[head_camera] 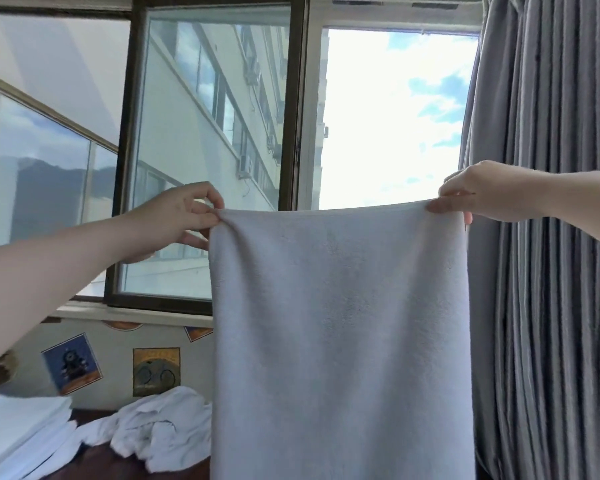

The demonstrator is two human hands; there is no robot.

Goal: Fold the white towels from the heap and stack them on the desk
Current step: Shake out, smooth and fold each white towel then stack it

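White folded towels (18, 434) sit stacked at the left end of the dark desk (97, 462), with a rumpled heap of white towels (160, 431) just beside them to the right. Above, 2 small picture stickers (71, 363) on the wall below the window (208, 150) show no readable writing. 1 white towel (340, 341) hangs in the air in front of the window, its long axis vertical, its top edge level and its lower end out of view. The left hand (184, 216) pinches the top left corner between thumb and fingers. The right hand (471, 195) pinches the top right corner. Grey pleated curtain (548, 271) hangs at far right.
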